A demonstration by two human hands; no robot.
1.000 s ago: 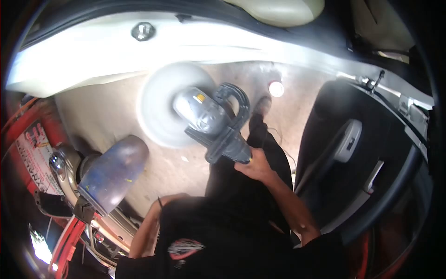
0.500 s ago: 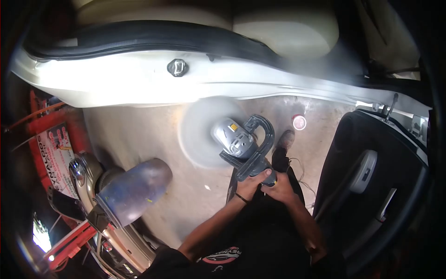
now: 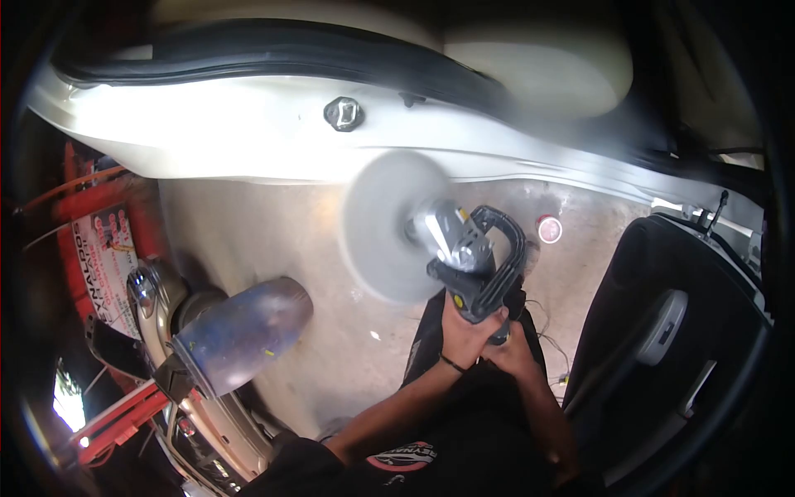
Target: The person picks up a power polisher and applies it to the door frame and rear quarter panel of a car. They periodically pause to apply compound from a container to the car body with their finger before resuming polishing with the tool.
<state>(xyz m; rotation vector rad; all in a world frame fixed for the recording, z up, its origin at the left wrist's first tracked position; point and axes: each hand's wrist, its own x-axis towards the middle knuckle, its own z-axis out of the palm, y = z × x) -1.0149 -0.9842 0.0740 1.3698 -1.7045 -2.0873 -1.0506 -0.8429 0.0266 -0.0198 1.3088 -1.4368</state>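
Both of my hands are closed on a rotary polisher (image 3: 465,253) with a silver head, a black body and a looped black handle. My left hand (image 3: 465,333) wraps the body just behind the head. Lower down, my right hand (image 3: 511,351) grips the rear end, partly hidden by my left. The round grey pad (image 3: 387,236) is blurred by spinning and faces left, turned partly edge-on. Its upper rim overlaps the lower edge of the white car door sill (image 3: 248,132). A dark striker latch (image 3: 344,114) sits on that white panel above the pad.
An open car door (image 3: 617,331) with black trim stands on the right. On the concrete floor (image 3: 331,373) lies a small red-and-white round container (image 3: 549,229). A blue-stained drum (image 3: 248,331) is at left, beside a tan motorcycle (image 3: 224,435) and a red sign (image 3: 103,257). A cord (image 3: 551,331) trails near my leg.
The polisher and both hands have shifted right in view, and the tool has rolled so its pad faces more to the left. The whole view has moved slightly. Both hands keep their hold.
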